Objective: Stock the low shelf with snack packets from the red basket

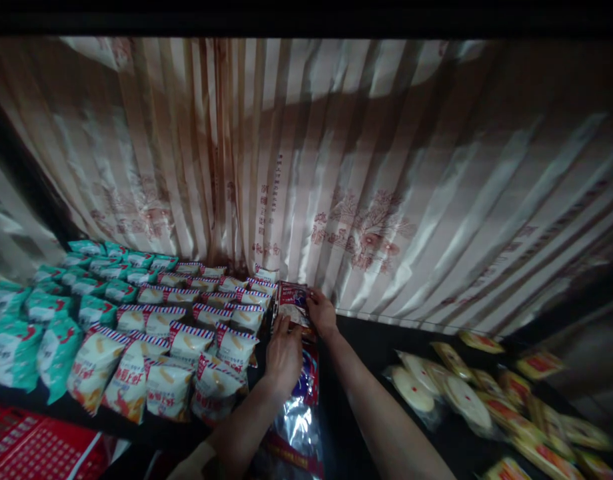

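We are standing a red snack packet (292, 301) upright at the back of a dark shelf (366, 343), close against a striped satin curtain (336, 167) and just beside the end of the rows of white packets with red-and-blue edging (186, 333). Our right hand (321, 313) is pinching the packet's right edge, fingers closed on it, while our left hand (282, 357) is pressing its curled fingers against the packet's lower front (whether they are truly gripping or only steadying it, we cannot tell). A larger shiny red-and-blue bag (301, 413) is lying below our left wrist. Teal packets (46, 313) are filling the far left of the shelf, and round pale cakes in clear wrappers (436, 390) are lying well apart to the right. We are judging the risks plainly: the slippery wrapper could be slumping forward once released, since nothing is propping it on its right side, and a careless left forearm could be knocking the leaning white packets nearest to it out of their row.
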`<state>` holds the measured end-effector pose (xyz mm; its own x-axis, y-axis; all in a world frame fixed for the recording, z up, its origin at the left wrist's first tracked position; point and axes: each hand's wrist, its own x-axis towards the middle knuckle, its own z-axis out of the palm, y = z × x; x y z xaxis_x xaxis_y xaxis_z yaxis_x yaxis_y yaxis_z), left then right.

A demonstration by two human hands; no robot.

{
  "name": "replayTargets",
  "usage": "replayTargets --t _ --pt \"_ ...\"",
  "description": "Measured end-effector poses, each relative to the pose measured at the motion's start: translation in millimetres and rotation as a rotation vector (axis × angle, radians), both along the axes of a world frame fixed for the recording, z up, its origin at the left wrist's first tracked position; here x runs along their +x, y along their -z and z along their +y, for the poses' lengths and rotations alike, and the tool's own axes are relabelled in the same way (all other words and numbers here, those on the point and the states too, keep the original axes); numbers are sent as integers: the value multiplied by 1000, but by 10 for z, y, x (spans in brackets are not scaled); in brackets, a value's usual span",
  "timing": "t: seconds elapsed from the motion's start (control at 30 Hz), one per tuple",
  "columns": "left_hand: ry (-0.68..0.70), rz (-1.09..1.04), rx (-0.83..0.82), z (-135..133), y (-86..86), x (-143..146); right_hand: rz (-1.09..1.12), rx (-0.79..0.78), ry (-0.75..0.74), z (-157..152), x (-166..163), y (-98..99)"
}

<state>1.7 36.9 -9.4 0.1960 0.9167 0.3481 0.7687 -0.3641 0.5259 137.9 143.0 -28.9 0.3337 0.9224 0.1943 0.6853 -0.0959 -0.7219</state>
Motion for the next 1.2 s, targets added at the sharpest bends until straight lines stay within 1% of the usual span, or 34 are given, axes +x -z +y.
replayTargets --t 0.07,0.17,0.33,0.4,0.5,0.57,0.63,0.8,0.87,1.03,1.2 --pt "-5 -1 -15 22 6 -2 -98 -24 -11 -10 -28 13" --pt "-10 6 -27 35 18 0 -151 -29 -11 -32 -67 49" --pt "-26 17 -25 35 61 7 -259 28 -44 -46 -91 97" --pt "-30 15 -8 36 83 7 -305 75 -89 -43 -95 103" --pt "-29 9 38 38 104 2 -378 160 -222 -34 -106 109" --pt "-39 7 64 36 97 -2 -404 162 -299 -26 -113 121" --pt "-54 16 75 27 72 -5 -414 128 -335 -18 -114 136" --pt "-51 55 112 -68 15 -11 -406 119 -341 0 -100 158" --pt "-46 49 122 -126 36 -14 -406 126 -343 2 -102 157" --pt "-20 32 102 -212 150 -27 -404 138 -341 -3 -126 138" --pt "-8 19 130 -307 162 -73 -315 238 -280 -101 -128 60"
